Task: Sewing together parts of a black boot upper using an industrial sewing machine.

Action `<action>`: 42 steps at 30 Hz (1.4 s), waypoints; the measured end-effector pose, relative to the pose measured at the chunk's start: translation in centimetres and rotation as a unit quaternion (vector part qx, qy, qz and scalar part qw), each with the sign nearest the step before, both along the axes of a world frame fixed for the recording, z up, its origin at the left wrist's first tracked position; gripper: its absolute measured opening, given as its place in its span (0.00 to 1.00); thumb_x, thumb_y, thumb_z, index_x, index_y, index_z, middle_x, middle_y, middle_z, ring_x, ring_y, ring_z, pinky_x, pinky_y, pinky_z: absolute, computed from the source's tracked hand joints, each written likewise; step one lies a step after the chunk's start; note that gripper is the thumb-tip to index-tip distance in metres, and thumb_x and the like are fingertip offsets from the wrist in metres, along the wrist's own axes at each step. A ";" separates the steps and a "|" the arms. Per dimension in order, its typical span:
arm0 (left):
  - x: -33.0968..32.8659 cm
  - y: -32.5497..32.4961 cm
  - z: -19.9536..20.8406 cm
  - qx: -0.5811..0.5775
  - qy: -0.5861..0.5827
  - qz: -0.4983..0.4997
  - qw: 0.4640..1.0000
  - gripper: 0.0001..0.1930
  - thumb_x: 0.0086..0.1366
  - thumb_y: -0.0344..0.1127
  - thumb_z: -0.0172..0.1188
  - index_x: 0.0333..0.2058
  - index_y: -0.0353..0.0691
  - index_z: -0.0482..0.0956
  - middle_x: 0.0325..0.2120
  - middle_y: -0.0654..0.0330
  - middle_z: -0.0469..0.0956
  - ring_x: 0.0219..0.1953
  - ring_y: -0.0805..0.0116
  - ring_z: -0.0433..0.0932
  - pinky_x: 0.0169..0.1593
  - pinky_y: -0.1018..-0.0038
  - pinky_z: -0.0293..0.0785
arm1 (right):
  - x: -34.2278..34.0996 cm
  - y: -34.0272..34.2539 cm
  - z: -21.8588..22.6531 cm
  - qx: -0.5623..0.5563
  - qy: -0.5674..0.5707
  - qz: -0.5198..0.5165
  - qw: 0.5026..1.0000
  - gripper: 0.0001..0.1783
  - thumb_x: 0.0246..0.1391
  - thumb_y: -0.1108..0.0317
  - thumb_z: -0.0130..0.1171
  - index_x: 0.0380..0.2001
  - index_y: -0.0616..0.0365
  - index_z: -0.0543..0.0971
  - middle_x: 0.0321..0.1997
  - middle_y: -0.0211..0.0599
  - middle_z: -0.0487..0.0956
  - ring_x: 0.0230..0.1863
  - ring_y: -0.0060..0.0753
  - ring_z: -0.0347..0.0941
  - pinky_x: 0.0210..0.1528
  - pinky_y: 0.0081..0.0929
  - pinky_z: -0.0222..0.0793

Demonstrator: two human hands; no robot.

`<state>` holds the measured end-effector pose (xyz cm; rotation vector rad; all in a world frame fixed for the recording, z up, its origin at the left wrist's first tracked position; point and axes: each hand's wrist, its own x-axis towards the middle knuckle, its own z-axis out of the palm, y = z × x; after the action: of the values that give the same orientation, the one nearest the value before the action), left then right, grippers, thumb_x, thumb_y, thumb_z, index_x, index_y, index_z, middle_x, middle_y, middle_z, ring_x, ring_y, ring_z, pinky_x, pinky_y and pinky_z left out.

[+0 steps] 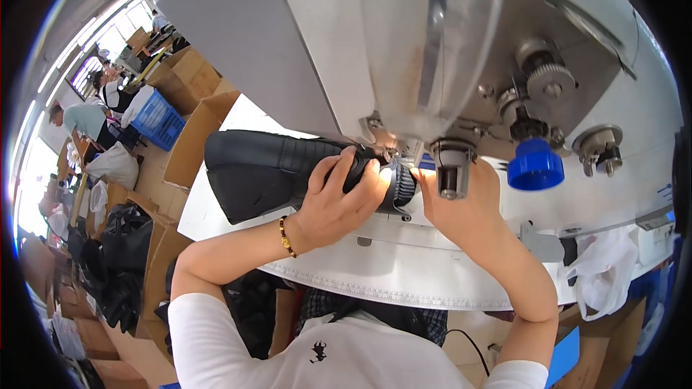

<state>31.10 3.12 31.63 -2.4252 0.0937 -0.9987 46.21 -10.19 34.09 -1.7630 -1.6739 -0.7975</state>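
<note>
The left hand [337, 209] is holding the black piece [249, 173], its fingers curling over the ribbed right-hand end, while its thumb is not showing clearly. The piece is lying toward the worktop's left edge, its wide end reaching about that edge and its narrow end sitting under the sewing machine [404, 43]. The right hand [468, 209] is coming in from the other side — a metal cylinder [452, 169] is covering part of it, so whether its grip is closing on the piece or only touching it, I cannot tell. The needle area is hiding behind fingers and metal parts, with a bright light glaring there. The machine's top is running out of view, and its body is concealing the worktop's rear edge.

The white worktop [328, 266] is curving along its front edge, where a printed scale [382, 297] is following the rim. A white plastic bag [605, 270] is hanging near the right corner. Beyond the left edge, cardboard boxes [189, 75], a blue crate [158, 121] and dark material [126, 252] are crowding the floor — people farther back are appearing small and blurred.
</note>
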 end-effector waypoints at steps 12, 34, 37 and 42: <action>-0.2 0.0 -0.2 0.016 -0.002 -0.024 1.000 0.18 0.40 0.37 0.58 0.33 0.41 0.73 0.40 0.54 0.70 0.45 0.47 0.67 0.46 0.59 0.59 | -1.2 -2.5 -4.6 -0.043 0.396 0.029 0.917 0.13 0.42 0.61 0.62 0.27 0.60 0.77 0.19 0.38 0.74 0.20 0.35 0.70 0.24 0.23 0.64; -2.5 -2.4 2.1 -0.115 0.230 0.155 0.954 0.56 0.21 0.59 0.67 0.54 0.41 0.58 0.58 0.55 0.51 0.59 0.43 0.47 0.47 0.32 0.41 | -6.7 0.9 -7.0 0.134 0.782 0.223 0.566 0.08 0.48 0.67 0.57 0.26 0.62 0.75 0.24 0.23 0.73 0.23 0.09 0.63 0.25 0.11 0.61; -2.4 -1.7 0.9 -0.147 0.173 0.109 0.968 0.55 0.21 0.52 0.69 0.53 0.38 0.58 0.56 0.47 0.52 0.58 0.42 0.50 0.53 0.43 0.47 | -6.5 1.0 -6.8 0.119 0.765 0.242 0.584 0.10 0.50 0.66 0.55 0.25 0.63 0.75 0.21 0.22 0.72 0.23 0.09 0.62 0.24 0.11 0.60; -1.7 -1.2 0.5 -0.124 0.075 0.028 0.989 0.45 0.25 0.44 0.68 0.49 0.37 0.64 0.51 0.48 0.60 0.52 0.47 0.59 0.52 0.56 0.55 | -5.1 0.9 -5.8 0.083 0.735 0.236 0.630 0.13 0.52 0.63 0.53 0.21 0.62 0.73 0.17 0.20 0.68 0.21 0.09 0.59 0.21 0.12 0.56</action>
<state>29.36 1.92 32.15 -2.7111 -0.0495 -0.8452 41.06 -9.29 28.29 -1.0070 -0.6841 0.6790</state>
